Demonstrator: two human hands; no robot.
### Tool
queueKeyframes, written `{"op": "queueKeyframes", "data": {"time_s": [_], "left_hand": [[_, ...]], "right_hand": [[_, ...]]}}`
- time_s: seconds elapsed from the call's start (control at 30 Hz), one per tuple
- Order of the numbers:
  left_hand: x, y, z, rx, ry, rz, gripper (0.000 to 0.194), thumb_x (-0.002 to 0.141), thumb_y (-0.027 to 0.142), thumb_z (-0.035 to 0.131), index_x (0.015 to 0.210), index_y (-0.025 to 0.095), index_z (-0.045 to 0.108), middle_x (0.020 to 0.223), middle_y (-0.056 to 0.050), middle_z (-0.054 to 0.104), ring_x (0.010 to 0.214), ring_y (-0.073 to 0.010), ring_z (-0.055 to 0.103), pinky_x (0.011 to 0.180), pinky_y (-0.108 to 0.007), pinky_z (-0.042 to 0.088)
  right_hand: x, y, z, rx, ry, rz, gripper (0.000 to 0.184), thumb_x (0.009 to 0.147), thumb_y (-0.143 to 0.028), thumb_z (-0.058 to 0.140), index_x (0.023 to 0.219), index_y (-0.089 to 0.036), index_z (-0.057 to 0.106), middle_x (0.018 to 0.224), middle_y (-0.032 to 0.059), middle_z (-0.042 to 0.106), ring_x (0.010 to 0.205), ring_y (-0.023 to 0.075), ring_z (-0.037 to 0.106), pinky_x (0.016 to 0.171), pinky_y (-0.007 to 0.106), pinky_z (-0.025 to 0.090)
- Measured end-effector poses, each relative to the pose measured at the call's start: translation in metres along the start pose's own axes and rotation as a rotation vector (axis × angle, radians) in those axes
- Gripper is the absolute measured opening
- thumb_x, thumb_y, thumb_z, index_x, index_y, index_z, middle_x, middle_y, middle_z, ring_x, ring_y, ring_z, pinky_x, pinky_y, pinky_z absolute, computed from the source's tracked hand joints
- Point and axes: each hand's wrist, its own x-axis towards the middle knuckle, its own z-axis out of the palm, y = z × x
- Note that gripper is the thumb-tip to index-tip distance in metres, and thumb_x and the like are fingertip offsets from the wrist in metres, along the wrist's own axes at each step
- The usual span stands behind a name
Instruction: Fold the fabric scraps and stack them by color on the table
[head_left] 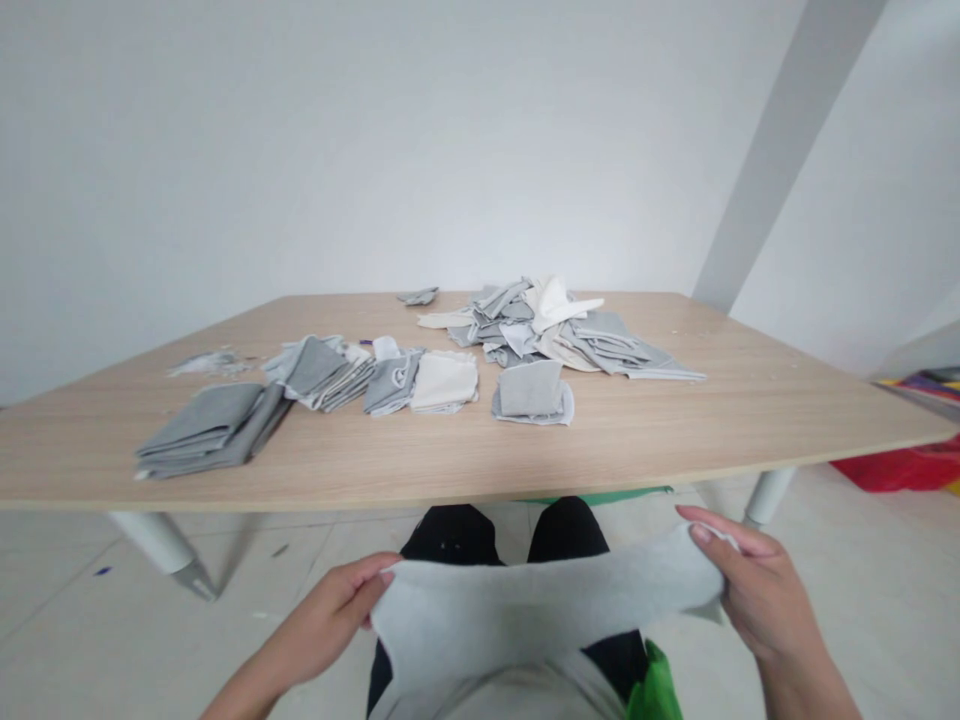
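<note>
A pale grey cloth (525, 610) is stretched flat between my hands, low over my lap and below the table's front edge. My left hand (337, 610) pinches its left edge, fingers closed on the fabric. My right hand (750, 580) grips the right edge, thumb on top. On the wooden table (750, 400) lie folded stacks: dark grey cloths (214, 430) at the left, mixed grey ones (330, 370), a white one (446, 380) and a small grey one (532, 392). Behind them sits a loose heap of grey and white cloths (555, 330).
A small grey scrap (418, 296) lies at the table's far edge and pale scraps (210, 362) at the left. White table legs (165, 545) stand on the tiled floor. Red and coloured items (900, 465) lie at the right. Something green (652, 685) is by my lap.
</note>
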Motion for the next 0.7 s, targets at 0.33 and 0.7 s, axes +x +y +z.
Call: {"op": "queueKeyframes", "data": {"time_s": [0.33,0.7], "left_hand": [[0.0,-0.006,0.004,-0.034,0.29,0.12,0.036,0.08,0.045,0.057,0.062,0.021,0.038,0.06,0.004,0.04,0.057,-0.0125,0.04,0.053,-0.022,0.035],[0.005,0.024,0.009,-0.628,0.717,-0.055,0.038,0.057,0.04,0.079,0.082,0.017,0.061,0.06,0.004,0.06,0.051,-0.0119,0.053,0.047,-0.021,0.04]], "right_hand": [[-0.024,-0.006,0.023,0.048,-0.234,0.086,0.043,0.076,-0.048,0.067,0.11,-0.022,0.066,0.067,0.0018,0.069,0.061,0.0187,0.06,0.055,0.028,0.045],[-0.036,-0.012,0.033,-0.101,-0.165,-0.027,0.033,0.077,-0.049,0.063,0.092,-0.022,0.052,0.054,-0.0059,0.051,0.045,0.0113,0.042,0.041,0.021,0.029]]}}
